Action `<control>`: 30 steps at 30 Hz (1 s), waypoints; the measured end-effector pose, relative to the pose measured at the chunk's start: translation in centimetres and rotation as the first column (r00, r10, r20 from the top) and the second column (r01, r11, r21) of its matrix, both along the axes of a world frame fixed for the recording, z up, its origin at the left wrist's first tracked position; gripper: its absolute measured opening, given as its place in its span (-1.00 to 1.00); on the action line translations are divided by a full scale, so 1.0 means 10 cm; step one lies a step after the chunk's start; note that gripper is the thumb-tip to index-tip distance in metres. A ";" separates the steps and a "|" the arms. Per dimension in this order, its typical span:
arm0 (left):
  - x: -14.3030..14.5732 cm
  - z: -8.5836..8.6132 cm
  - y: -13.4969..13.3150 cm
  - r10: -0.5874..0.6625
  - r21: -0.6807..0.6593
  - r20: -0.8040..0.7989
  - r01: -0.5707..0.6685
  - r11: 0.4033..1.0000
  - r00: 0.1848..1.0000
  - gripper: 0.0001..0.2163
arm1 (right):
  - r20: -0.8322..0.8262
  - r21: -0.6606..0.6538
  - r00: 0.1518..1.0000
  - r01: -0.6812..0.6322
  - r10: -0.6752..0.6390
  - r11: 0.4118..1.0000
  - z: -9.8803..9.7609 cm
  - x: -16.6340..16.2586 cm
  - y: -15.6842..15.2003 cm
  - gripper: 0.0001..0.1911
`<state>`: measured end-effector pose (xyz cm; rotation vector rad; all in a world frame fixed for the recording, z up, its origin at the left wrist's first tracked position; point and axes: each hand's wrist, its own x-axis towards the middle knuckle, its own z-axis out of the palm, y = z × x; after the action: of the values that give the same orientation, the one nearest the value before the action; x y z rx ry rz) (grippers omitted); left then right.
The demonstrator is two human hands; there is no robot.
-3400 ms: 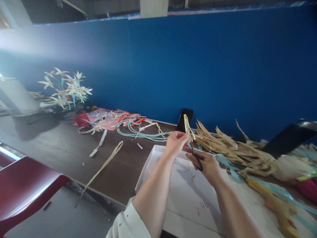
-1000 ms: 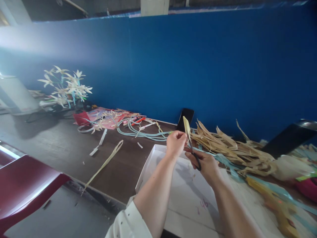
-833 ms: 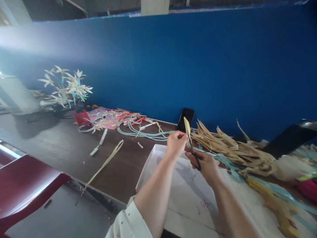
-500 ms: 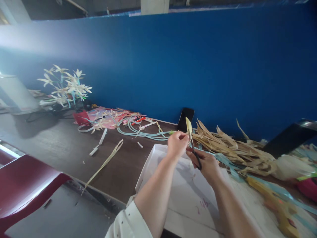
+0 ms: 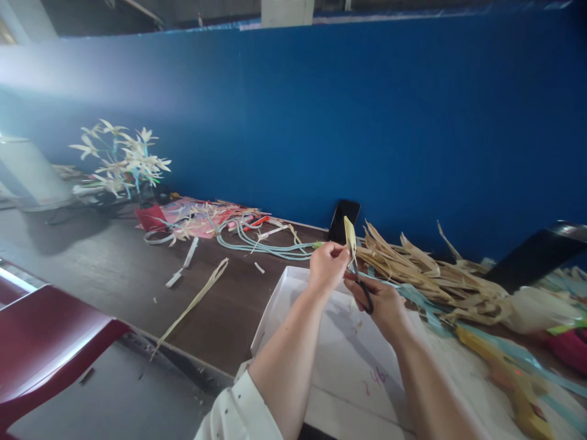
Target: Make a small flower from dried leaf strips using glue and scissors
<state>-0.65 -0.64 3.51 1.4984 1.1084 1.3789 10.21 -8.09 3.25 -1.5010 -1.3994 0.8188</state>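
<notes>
My left hand (image 5: 326, 266) pinches a pale leaf strip (image 5: 350, 235) at its base, holding it upright just above the right hand (image 5: 384, 304), which grips black scissors (image 5: 364, 292) whose blades meet the strip. I judge the strip light, thin and springy, easily split; I'd hold it low, near the cut. Below both hands sits a white tray (image 5: 275, 308), holding only a few small scraps.

Bare tabletop (image 5: 114, 269) to my left; husk pile (image 5: 426, 269) and phone (image 5: 343, 220) crowd right and ahead.
</notes>
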 end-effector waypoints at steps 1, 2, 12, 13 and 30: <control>0.00 0.00 0.00 0.006 0.005 -0.011 -0.006 1.000 1.000 -0.86 | 0.007 -0.002 1.000 0.001 -0.001 1.000 0.00 0.00 0.00 -0.53; -0.01 0.01 0.00 0.016 0.012 -0.026 -0.016 1.000 1.000 -0.86 | 0.013 -0.003 1.000 0.002 -0.002 1.000 0.01 0.00 0.00 -0.53; -0.05 0.02 0.03 0.058 0.001 -0.145 -0.059 0.998 0.988 -0.85 | -0.078 -0.050 0.997 -0.004 0.001 0.999 -0.07 0.01 0.03 -0.45; -0.06 0.02 0.03 0.070 0.004 -0.161 -0.070 0.998 0.984 -0.85 | -0.076 -0.058 0.997 -0.002 -0.003 0.998 -0.09 0.02 0.04 -0.45; -0.15 -0.03 0.04 0.429 0.248 -0.488 -0.350 0.903 0.760 -0.86 | -0.022 -0.285 0.988 -0.154 0.154 0.946 -0.03 0.12 -0.02 -0.63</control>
<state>-2.19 -0.20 3.26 1.9010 1.7911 1.3636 11.40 -8.32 2.97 -1.6208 -1.4595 1.1590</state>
